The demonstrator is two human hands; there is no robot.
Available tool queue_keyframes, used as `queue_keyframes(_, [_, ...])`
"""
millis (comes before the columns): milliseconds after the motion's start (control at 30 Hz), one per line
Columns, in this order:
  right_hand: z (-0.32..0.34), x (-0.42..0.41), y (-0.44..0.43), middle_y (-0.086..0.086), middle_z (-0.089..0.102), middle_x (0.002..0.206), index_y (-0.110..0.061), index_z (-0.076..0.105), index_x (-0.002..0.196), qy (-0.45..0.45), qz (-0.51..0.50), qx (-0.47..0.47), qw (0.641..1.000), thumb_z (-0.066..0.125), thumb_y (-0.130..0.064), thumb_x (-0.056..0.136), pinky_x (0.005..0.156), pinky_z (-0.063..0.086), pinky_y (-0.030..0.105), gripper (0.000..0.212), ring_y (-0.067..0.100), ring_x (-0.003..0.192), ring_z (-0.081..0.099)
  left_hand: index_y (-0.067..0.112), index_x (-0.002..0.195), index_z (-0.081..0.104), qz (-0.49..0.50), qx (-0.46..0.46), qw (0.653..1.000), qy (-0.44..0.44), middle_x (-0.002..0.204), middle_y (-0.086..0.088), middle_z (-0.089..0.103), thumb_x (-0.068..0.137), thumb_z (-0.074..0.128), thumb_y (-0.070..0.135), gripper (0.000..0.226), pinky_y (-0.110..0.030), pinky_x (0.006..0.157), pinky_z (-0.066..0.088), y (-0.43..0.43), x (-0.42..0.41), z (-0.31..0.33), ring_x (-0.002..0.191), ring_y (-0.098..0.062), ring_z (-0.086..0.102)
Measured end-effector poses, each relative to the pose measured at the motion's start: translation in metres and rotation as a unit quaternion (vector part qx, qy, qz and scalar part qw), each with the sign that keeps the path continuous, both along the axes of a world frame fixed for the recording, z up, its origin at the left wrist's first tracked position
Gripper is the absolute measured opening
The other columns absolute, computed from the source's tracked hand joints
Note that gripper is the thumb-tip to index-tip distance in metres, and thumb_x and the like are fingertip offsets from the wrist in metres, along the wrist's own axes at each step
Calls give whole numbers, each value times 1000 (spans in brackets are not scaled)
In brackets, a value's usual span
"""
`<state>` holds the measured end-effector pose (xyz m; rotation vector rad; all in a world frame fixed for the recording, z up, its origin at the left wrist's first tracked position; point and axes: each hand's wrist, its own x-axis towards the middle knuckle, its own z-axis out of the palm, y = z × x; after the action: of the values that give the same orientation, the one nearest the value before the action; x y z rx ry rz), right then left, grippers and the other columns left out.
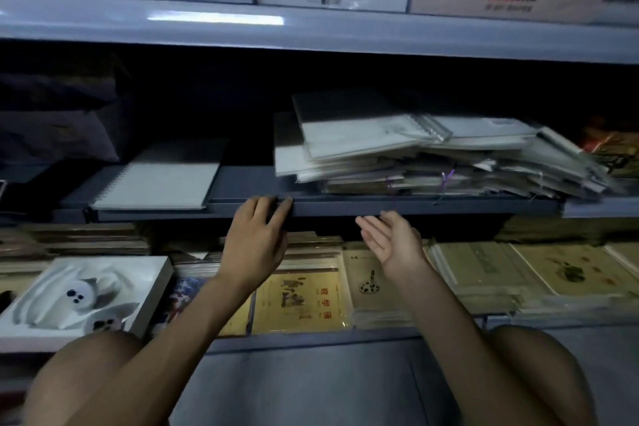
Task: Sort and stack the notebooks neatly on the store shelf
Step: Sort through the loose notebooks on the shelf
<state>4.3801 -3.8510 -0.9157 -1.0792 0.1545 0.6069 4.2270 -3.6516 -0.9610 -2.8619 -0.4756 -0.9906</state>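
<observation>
A messy pile of wrapped spiral notebooks (432, 152) lies on the right half of the dark middle shelf (415, 207), fanned out and askew. One grey spiral notebook (159, 183) lies flat alone on the shelf's left part. My left hand (257, 239) rests palm down with its fingertips on the shelf's front edge, between the single notebook and the pile. My right hand (390, 239) hovers just below the shelf edge, palm up, fingers spread and holding nothing.
The upper shelf (311, 28) overhangs closely, carrying boxes and files. Below, a lower shelf holds yellow practice books (301, 301), more wrapped books (539, 273) and a white box with a seal picture (83, 294). My knees (90, 373) are near its front.
</observation>
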Motion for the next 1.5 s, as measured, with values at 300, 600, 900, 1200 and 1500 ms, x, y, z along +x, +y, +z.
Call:
queue_keyframes(300, [50,-56,13,9,79,92,-7,72,108,-230,54,-136,962,57,-15,104,73,59,26,18,25,86,77,19,143,60,-15,-5,997,70,146,-11,57,84,74,26,61,-56,108,45,5,-26,11,131,-42,51])
queue_keyframes(600, [54,-39,-4,-11,66,103,-20,72,110,-736,-33,-318,597,59,-22,100,77,53,27,16,7,92,64,24,150,52,13,-10,998,61,136,-6,56,83,72,34,71,-51,100,50,0,-11,11,122,-35,54])
queue_keyframes(900, [30,-10,9,4,70,104,-8,71,123,-850,-70,-223,473,60,-7,95,80,55,38,30,21,90,66,20,143,56,57,26,993,100,128,-2,59,85,68,32,61,-44,85,51,-14,-6,20,110,-32,55])
queue_keyframes(1200, [24,9,13,12,68,110,-7,74,118,-814,-150,-266,495,62,-20,96,90,51,44,29,28,101,64,21,136,64,48,63,997,-3,121,-2,62,97,55,38,44,-49,97,46,-4,-4,4,103,-30,57])
queue_keyframes(1500, [25,4,13,14,67,111,-7,75,113,-790,-186,-321,489,59,-21,94,93,47,42,28,30,103,62,25,104,75,5,-15,994,-105,99,8,62,102,53,41,27,-41,86,43,8,16,14,91,-21,59])
